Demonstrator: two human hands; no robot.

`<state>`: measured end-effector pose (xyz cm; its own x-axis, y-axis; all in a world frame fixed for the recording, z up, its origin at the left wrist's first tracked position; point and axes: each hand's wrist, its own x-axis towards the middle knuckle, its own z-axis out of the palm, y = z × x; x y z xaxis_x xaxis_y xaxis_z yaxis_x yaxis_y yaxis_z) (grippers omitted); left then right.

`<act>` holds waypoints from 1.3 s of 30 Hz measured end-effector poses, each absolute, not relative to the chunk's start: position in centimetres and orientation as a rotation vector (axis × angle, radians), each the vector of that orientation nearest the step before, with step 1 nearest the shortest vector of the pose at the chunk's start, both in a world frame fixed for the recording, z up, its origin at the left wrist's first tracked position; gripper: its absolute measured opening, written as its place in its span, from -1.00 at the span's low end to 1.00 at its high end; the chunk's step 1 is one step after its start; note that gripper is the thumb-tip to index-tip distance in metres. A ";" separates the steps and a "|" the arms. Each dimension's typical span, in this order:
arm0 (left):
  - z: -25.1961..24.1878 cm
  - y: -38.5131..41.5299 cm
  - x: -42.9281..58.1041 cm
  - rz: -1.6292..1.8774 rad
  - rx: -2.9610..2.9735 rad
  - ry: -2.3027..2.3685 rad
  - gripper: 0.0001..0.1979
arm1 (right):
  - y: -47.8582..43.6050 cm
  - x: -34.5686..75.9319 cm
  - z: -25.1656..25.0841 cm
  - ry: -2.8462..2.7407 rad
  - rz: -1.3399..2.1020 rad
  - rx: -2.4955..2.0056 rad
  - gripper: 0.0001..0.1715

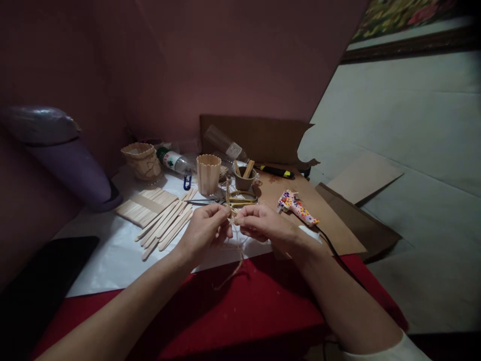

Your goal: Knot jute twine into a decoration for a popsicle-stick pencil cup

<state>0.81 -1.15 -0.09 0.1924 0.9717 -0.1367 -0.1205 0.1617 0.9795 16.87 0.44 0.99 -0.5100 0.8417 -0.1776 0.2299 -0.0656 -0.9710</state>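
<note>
Between both hands is a piece of twine (239, 255), its loose end hanging down over the red cloth. My left hand (210, 223) pinches it from the left with thumb and forefinger. From the right, my right hand (261, 220) grips the same twine, fingers curled in. The two hands almost meet above the table's front part. Just behind them lie scissors (244, 196) with gold-coloured handles, partly hidden by the fingers. Loose craft sticks (165, 228) are spread to the left of my left hand. A cup faced with craft sticks (209, 174) stands upright beyond the hands.
A patterned glue gun (296, 206) with a black cord lies on cardboard (326, 220) at right, near a black and yellow cutter (277, 172). Behind are plastic bottles (176, 161), a small pot (245, 179) and another stick cup (141, 163). A bundle of sticks (146, 206) lies left.
</note>
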 end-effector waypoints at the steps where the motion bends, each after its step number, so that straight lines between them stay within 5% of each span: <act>1: -0.1 -1.2 0.8 1.038 1.093 1.038 -0.71 | 0.5 16.9 0.9 -1.706 1.622 -1.144 -0.81; 13: -1.0 -1.1 1.2 1.234 1.246 1.086 -0.74 | 0.3 16.5 1.2 -1.734 1.589 -1.146 -0.71; 39: -0.4 -1.1 0.9 1.090 0.997 1.030 -0.81 | 0.5 16.9 1.0 -1.783 1.588 -1.165 -0.73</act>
